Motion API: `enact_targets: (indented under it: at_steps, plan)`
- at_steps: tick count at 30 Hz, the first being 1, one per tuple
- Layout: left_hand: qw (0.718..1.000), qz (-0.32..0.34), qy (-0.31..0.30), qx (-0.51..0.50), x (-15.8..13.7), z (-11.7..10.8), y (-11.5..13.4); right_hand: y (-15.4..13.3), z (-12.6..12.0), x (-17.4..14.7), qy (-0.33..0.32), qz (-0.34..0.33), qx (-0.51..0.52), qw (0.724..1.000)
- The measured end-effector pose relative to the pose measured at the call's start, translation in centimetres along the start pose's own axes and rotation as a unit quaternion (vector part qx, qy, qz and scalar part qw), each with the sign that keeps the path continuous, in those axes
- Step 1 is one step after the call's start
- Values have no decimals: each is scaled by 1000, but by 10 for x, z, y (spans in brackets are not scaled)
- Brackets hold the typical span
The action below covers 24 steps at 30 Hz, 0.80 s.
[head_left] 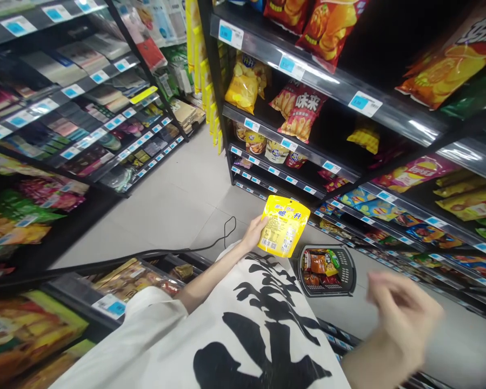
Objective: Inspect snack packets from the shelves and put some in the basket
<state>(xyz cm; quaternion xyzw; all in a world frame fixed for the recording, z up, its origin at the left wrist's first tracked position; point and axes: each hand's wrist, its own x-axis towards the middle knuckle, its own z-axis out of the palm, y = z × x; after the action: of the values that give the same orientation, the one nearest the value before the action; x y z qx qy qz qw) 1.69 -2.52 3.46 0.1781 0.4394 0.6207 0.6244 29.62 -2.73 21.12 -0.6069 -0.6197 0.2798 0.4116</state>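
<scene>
My left hand (254, 233) grips the left edge of a yellow snack bag (286, 226), which is held in front of my body with printed text facing up. At the lower right, my right hand (407, 313) is raised and blurred by motion. Its fingers look curled, but whether anything is in them cannot be made out. On the floor below the bag stands a dark shopping basket (350, 270) with several snack packs (319, 265) inside, some red, orange and green.
Tall black shelves of snack bags (301, 111) rise ahead and to the right. Another shelf unit (72, 92) with small packaged goods is at the left. A black cable (194, 248) runs across the grey floor. Packaged food (133, 281) sits on a shelf by my left arm.
</scene>
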Motion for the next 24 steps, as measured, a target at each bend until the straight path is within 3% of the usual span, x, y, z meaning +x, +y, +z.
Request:
enact_targets:
  at_steps: [4, 7, 10, 13, 15, 20, 24]
  plan:
    - [1000, 5, 3, 14, -3, 4, 1, 34, 57, 14, -97, 43, 147, 983]
    - [1000, 4, -10, 23, -7, 8, 4, 62, 103, 6, -144, 124, 208, 959]
    - [999, 7, -22, 32, -12, 15, 8, 77, 133, -18, -213, 221, 280, 910]
    - [997, 14, -58, 41, -16, 21, 12, 80, 148, -38, -263, 275, 350, 856]
    - [994, 16, -96, 52, -19, 23, 15, 78, 150, -43, -242, 271, 372, 854]
    - [968, 20, -188, 165, -22, 26, 15, 66, 144, -37, -114, 259, 395, 874]
    - [957, 12, -216, 195, -23, 26, 9, 69, 138, -34, -60, 263, 386, 882]
